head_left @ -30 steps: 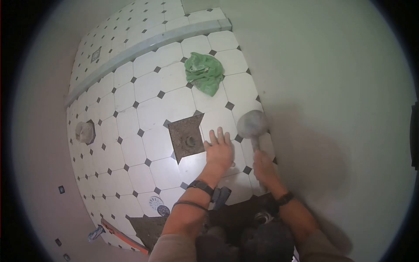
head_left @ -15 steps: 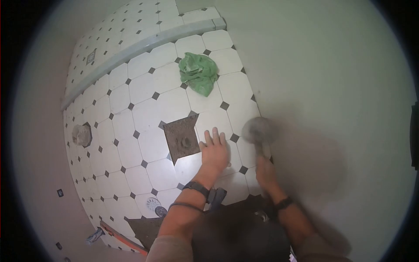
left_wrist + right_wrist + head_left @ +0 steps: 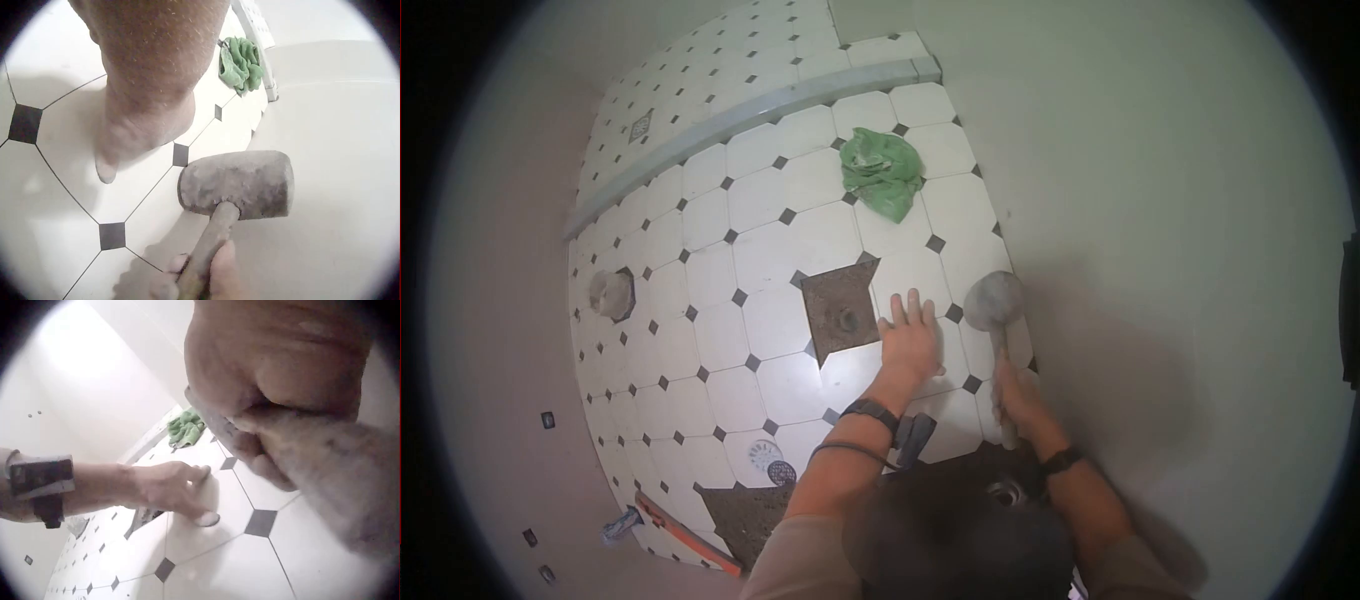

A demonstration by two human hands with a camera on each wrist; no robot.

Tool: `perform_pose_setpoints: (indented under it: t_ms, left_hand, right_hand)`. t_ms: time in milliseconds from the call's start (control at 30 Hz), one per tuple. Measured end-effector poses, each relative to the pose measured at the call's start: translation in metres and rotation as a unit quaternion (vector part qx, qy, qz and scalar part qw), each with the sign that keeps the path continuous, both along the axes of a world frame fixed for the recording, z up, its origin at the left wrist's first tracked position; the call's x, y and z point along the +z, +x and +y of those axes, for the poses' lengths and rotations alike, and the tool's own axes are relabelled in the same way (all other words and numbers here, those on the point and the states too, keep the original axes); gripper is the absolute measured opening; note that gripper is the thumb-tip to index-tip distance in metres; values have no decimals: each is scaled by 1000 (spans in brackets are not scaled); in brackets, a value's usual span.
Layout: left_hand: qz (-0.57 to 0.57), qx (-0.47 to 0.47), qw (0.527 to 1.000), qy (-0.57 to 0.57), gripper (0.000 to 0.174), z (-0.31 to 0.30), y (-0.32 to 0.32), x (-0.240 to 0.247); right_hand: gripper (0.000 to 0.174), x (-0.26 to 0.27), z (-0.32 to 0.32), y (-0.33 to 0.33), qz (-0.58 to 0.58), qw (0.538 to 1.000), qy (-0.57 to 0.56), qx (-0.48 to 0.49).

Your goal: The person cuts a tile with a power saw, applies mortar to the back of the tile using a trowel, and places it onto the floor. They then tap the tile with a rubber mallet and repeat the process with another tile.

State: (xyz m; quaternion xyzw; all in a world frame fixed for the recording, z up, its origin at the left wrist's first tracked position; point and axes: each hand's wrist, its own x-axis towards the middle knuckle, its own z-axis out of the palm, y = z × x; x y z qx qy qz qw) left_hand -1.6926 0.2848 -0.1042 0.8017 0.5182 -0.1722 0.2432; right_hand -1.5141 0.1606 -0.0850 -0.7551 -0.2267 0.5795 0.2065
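Observation:
My left hand lies on a pale floor tile with its fingers spread, just right of a square gap in the tiling. The right hand grips the handle of a rubber mallet, whose grey, dusty head is over the tiles near the wall. In the left wrist view, the mallet's head is side-on, with fingers and thumb wrapped round the handle. The right wrist view has the mallet large at the right, while the left hand touches the tile with its fingertips.
A green cloth lies farther up the floor. The square gap shows bare base with a round pipe opening. Drain covers, an orange level and a bag-like lump are to the left. A wall runs along the right.
The mallet swung in a blur half a second ago and now shows sharply over the tiles by the wall. The left hand stays on its tile; the head view has shifted slightly.

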Motion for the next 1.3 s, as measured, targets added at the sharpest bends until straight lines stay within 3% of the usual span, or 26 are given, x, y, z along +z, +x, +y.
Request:
perform_pose_setpoints:
  t_ms: [33,133,233,333,433,533,633,733,833,933,1033,1133,1167,1233,1300]
  left_hand:
    - [-3,3,1000,1,112,-2,-3,-1]
    - [-55,22,997,57,112,-20,-15,-26]
    - [-52,-18,998,33,111,-65,-36,-26]
    - [-27,-38,999,-28,106,-118,-58,17]
    - [-32,-46,998,15,108,-157,-73,-8]
    - [-26,-39,999,-2,106,-146,-67,6]
    - [-12,-29,998,-48,101,-142,-67,17]
    - [-17,-15,999,-28,100,-147,-66,6]
    - [-21,-11,1000,-11,101,-147,-64,7]
    - [-17,-13,1000,-3,104,-150,-65,1]
    - [-20,-17,1000,-7,104,-148,-63,4]
    - [-19,-15,1000,-4,104,-144,-66,4]
    - [-21,-16,1000,-2,104,-147,-66,1]
    - [-30,-11,999,-7,103,-150,-66,-2]
    - [-39,1,999,-18,102,-147,-66,2]
  right_hand:
    - [61,-10,-11,-2,31,999,-16,-20]
    - [57,-69,-48,4,-146,987,58,25]
    - [57,-56,-33,11,-226,960,140,82]
    - [59,17,-25,-3,-86,996,21,-10]
    - [53,-53,-68,3,-176,954,228,85]
    - [47,-83,-65,-2,-292,904,260,170]
    - [48,-12,-43,-26,-101,980,149,85]
    - [54,-41,-37,-39,-175,927,299,144]
    - [55,6,-4,-54,-89,988,48,117]
    - [55,-26,-13,-43,-155,951,197,178]
    - [55,-72,-27,-35,-230,886,328,233]
    - [54,-13,-8,-40,-152,939,191,242]
    - [51,-11,-16,-44,-160,942,202,215]
    - [45,-10,-27,-51,-181,942,231,160]
    - [43,-44,-28,-40,-230,902,267,248]
